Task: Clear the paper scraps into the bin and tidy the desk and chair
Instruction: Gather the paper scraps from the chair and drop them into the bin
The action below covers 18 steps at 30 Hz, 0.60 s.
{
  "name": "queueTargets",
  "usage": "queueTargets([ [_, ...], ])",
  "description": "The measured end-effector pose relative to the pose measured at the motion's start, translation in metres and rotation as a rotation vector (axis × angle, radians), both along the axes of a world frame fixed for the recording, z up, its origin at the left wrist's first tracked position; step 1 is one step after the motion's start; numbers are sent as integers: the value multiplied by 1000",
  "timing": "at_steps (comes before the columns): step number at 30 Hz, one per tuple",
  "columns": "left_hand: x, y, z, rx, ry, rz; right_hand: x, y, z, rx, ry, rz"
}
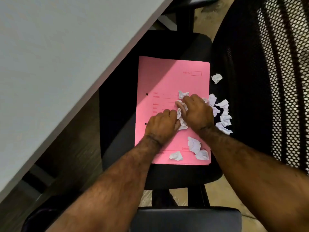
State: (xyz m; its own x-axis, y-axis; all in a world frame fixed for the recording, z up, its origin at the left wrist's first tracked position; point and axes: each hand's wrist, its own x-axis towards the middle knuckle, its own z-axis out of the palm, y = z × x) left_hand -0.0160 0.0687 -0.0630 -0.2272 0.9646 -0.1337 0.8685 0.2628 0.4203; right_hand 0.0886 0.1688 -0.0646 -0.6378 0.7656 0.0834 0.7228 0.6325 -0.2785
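Observation:
A pink folder (167, 76) lies flat on the black chair seat (122, 101). Crumpled white paper scraps (194, 144) are scattered over its lower half, and more scraps (223, 114) lie on the seat by its right edge. One scrap (216, 78) sits alone further up. My left hand (160, 126) and my right hand (197, 113) meet on the middle of the folder, both closed around a bunch of scraps (181, 122) pressed between them. No bin is in view.
A grey desk top (58, 64) fills the left side, its edge overhanging the chair seat. The chair's black mesh backrest (267, 81) rises on the right. An armrest (184, 215) runs across the bottom, with pale floor beneath.

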Motion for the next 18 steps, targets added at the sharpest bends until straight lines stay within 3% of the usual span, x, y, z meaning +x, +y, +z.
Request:
queueTargets([
  [6,-13,-15,24,174,-295,462,-29,-8,28,-247,356,-355],
  [9,-19,-37,39,153,-509,664,-40,-19,43,-403,525,-507],
  [15,-35,-99,58,195,-842,933,-62,-58,85,-1088,959,-809],
  [18,-46,-144,62,224,-928,1080,-84,-92,107,-1301,945,-814],
])
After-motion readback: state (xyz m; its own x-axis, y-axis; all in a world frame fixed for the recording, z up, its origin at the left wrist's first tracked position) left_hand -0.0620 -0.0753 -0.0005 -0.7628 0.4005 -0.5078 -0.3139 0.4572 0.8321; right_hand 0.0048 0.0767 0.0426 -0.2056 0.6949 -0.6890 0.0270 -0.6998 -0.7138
